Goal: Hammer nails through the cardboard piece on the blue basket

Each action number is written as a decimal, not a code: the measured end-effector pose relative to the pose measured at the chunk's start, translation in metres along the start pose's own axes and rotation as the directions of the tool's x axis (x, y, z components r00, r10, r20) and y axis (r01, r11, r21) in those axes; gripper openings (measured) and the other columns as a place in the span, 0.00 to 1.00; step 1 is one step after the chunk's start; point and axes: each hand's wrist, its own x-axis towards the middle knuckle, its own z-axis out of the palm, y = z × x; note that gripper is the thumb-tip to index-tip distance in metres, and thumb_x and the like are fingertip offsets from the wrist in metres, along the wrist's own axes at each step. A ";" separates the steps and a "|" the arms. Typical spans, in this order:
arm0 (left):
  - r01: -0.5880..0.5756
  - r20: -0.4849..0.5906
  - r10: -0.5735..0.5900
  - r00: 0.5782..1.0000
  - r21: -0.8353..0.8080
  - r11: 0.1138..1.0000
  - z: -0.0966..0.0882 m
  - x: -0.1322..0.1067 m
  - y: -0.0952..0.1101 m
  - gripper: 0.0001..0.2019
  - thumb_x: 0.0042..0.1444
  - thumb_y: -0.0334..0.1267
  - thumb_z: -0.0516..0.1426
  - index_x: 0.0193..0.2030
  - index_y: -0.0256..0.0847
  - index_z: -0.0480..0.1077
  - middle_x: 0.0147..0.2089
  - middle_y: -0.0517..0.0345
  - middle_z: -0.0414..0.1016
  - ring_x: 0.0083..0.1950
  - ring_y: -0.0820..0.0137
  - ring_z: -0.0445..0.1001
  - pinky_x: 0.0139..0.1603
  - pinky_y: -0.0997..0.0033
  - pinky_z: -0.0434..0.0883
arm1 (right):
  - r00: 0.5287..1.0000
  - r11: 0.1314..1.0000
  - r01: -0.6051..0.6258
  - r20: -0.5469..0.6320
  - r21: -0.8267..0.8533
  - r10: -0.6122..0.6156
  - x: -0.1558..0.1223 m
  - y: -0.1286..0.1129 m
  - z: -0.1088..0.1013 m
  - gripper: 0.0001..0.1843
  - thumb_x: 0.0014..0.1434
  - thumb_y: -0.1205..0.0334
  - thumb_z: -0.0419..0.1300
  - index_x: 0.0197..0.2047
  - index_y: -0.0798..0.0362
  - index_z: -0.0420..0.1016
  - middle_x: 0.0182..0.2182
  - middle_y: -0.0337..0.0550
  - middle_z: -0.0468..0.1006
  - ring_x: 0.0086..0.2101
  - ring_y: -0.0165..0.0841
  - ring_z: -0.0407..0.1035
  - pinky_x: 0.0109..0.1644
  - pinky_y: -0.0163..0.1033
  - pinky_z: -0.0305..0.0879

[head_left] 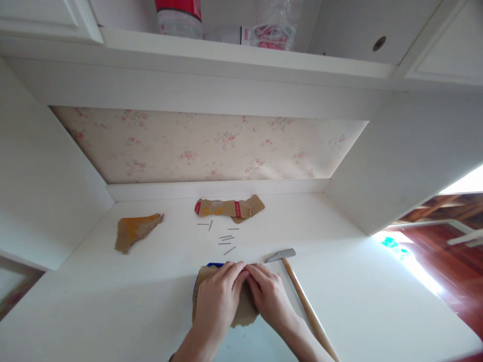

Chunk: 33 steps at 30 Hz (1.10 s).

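Observation:
A brown piece of cardboard [245, 312] with a torn near edge lies under my hands, close to the front of the white counter. A blue edge [215, 264] shows along its far left side; what it belongs to is mostly covered. My left hand [222, 287] and my right hand [268, 290] meet at the cardboard's far edge, thumbs and fingertips pressed together on it. Whether something small sits between the fingertips is hidden. To the right of my right hand lies a hammer [302, 294] with a wooden handle and grey head. Several loose nails [226, 237] are scattered beyond my hands.
A torn cardboard scrap [136, 230] rests at the left, and a longer strip with red bands [222, 207] near the back. Side panels flank the white counter [339, 281]. Overhead, a shelf [241, 53] holds plastic bottles [179, 20].

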 end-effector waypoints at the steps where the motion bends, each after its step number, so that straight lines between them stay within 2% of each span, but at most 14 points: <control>1: -0.003 -0.009 0.003 1.000 -0.023 1.000 0.000 0.000 -0.001 0.11 0.67 0.35 0.52 0.50 0.47 0.74 0.43 0.59 0.80 0.41 0.69 0.80 0.44 0.73 0.75 | 1.000 1.000 -0.010 0.001 0.000 0.010 0.000 -0.001 -0.001 0.16 0.68 0.69 0.50 0.47 0.48 0.77 0.39 0.44 0.81 0.38 0.37 0.74 0.45 0.40 0.69; 6: -0.011 -0.010 0.010 1.000 -0.067 0.998 0.001 0.001 -0.001 0.12 0.66 0.32 0.52 0.47 0.46 0.76 0.43 0.58 0.81 0.41 0.69 0.80 0.42 0.74 0.75 | 0.998 0.997 -0.066 0.017 0.028 0.065 0.001 -0.005 -0.003 0.14 0.66 0.68 0.54 0.45 0.46 0.80 0.40 0.42 0.83 0.38 0.35 0.77 0.44 0.37 0.72; 8: -0.010 -0.003 0.010 1.000 -0.052 0.999 0.000 0.003 0.000 0.12 0.66 0.32 0.52 0.45 0.45 0.76 0.43 0.58 0.81 0.40 0.69 0.80 0.40 0.74 0.74 | 0.997 0.996 -0.083 0.003 0.041 0.083 -0.001 -0.005 -0.004 0.13 0.66 0.66 0.56 0.46 0.47 0.80 0.44 0.43 0.83 0.43 0.36 0.77 0.49 0.38 0.72; 10: -0.004 0.010 0.005 1.000 -0.038 0.999 0.000 0.004 0.002 0.11 0.66 0.32 0.52 0.42 0.44 0.76 0.40 0.58 0.81 0.39 0.69 0.79 0.39 0.74 0.74 | 0.988 0.990 -0.143 -0.058 0.000 0.143 -0.006 0.001 -0.007 0.11 0.65 0.61 0.57 0.48 0.48 0.79 0.49 0.45 0.81 0.47 0.38 0.75 0.51 0.39 0.72; 13: -0.007 0.030 0.008 1.000 -0.029 1.000 0.001 0.004 0.001 0.11 0.66 0.32 0.52 0.38 0.44 0.76 0.38 0.58 0.80 0.38 0.69 0.79 0.37 0.75 0.73 | 0.932 0.924 -0.335 -0.209 -0.183 0.296 -0.018 0.023 -0.016 0.15 0.67 0.51 0.52 0.48 0.48 0.75 0.49 0.45 0.79 0.43 0.36 0.76 0.43 0.38 0.74; 15: -0.021 0.032 0.022 0.999 -0.038 0.999 0.002 0.005 0.000 0.12 0.66 0.32 0.51 0.38 0.44 0.76 0.37 0.58 0.80 0.38 0.69 0.79 0.37 0.75 0.72 | 0.889 0.865 -0.432 -0.279 -0.255 0.362 -0.031 0.043 -0.023 0.18 0.67 0.48 0.50 0.47 0.50 0.73 0.46 0.48 0.78 0.39 0.38 0.75 0.42 0.42 0.73; 19: -0.039 0.002 0.039 0.999 -0.070 0.997 0.004 0.005 -0.004 0.13 0.66 0.33 0.51 0.36 0.43 0.76 0.36 0.56 0.80 0.36 0.69 0.79 0.39 0.74 0.73 | 0.823 0.745 -0.560 -0.344 -0.363 0.452 -0.060 0.077 -0.032 0.17 0.62 0.50 0.54 0.48 0.53 0.71 0.43 0.55 0.77 0.42 0.49 0.73 0.45 0.53 0.68; 21: -0.043 -0.002 0.042 0.999 -0.082 0.996 0.005 0.005 -0.005 0.13 0.66 0.33 0.51 0.36 0.43 0.76 0.35 0.56 0.80 0.36 0.69 0.79 0.39 0.73 0.74 | 0.800 0.697 -0.597 -0.350 -0.396 0.487 -0.070 0.085 -0.032 0.16 0.62 0.52 0.54 0.45 0.53 0.72 0.42 0.58 0.76 0.41 0.51 0.72 0.43 0.53 0.66; 23: -0.045 0.002 0.046 0.999 -0.083 0.996 0.006 0.005 -0.005 0.13 0.66 0.33 0.51 0.37 0.43 0.76 0.36 0.56 0.81 0.36 0.68 0.79 0.39 0.73 0.74 | 0.782 0.672 -0.623 -0.337 -0.400 0.524 -0.075 0.088 -0.032 0.13 0.63 0.53 0.51 0.40 0.52 0.71 0.38 0.57 0.76 0.38 0.50 0.72 0.38 0.50 0.65; 26: -0.052 -0.002 0.052 0.999 -0.073 0.996 0.007 0.005 -0.004 0.12 0.65 0.33 0.51 0.37 0.43 0.77 0.36 0.57 0.81 0.37 0.68 0.79 0.39 0.73 0.74 | 0.769 0.685 -0.639 -0.279 -0.350 0.576 -0.070 0.087 -0.037 0.14 0.65 0.55 0.46 0.34 0.50 0.67 0.30 0.49 0.74 0.30 0.44 0.71 0.31 0.43 0.62; 29: -0.053 0.002 0.054 0.999 -0.067 0.996 0.007 0.005 -0.004 0.13 0.66 0.33 0.51 0.36 0.43 0.77 0.35 0.56 0.81 0.36 0.68 0.79 0.37 0.73 0.74 | 0.778 0.739 -0.628 -0.189 -0.244 0.599 -0.060 0.074 -0.047 0.17 0.68 0.51 0.42 0.35 0.49 0.66 0.26 0.41 0.72 0.26 0.37 0.68 0.28 0.39 0.61; 30: -0.050 0.007 0.051 0.999 -0.068 0.996 0.007 0.005 -0.004 0.13 0.66 0.33 0.51 0.36 0.43 0.77 0.35 0.56 0.81 0.36 0.68 0.79 0.36 0.74 0.74 | 0.775 0.752 -0.632 -0.154 -0.187 0.613 -0.057 0.065 -0.051 0.21 0.69 0.49 0.39 0.36 0.49 0.66 0.25 0.38 0.70 0.24 0.34 0.66 0.25 0.36 0.60; 32: -0.032 0.020 0.034 0.999 -0.073 0.997 0.007 0.005 -0.004 0.13 0.65 0.32 0.51 0.36 0.44 0.77 0.35 0.57 0.81 0.36 0.69 0.79 0.36 0.75 0.73 | 0.750 0.749 -0.661 -0.088 -0.050 0.656 -0.052 0.042 -0.055 0.27 0.69 0.44 0.31 0.44 0.47 0.66 0.24 0.33 0.65 0.17 0.29 0.58 0.17 0.32 0.52; 33: -0.021 0.027 0.023 0.999 -0.077 0.997 0.007 0.005 -0.003 0.13 0.65 0.32 0.51 0.35 0.44 0.77 0.35 0.58 0.81 0.36 0.69 0.79 0.36 0.75 0.73 | 0.709 0.699 -0.697 0.007 0.162 0.705 -0.051 0.029 -0.056 0.27 0.68 0.39 0.34 0.46 0.46 0.66 0.25 0.31 0.63 0.16 0.27 0.54 0.16 0.30 0.48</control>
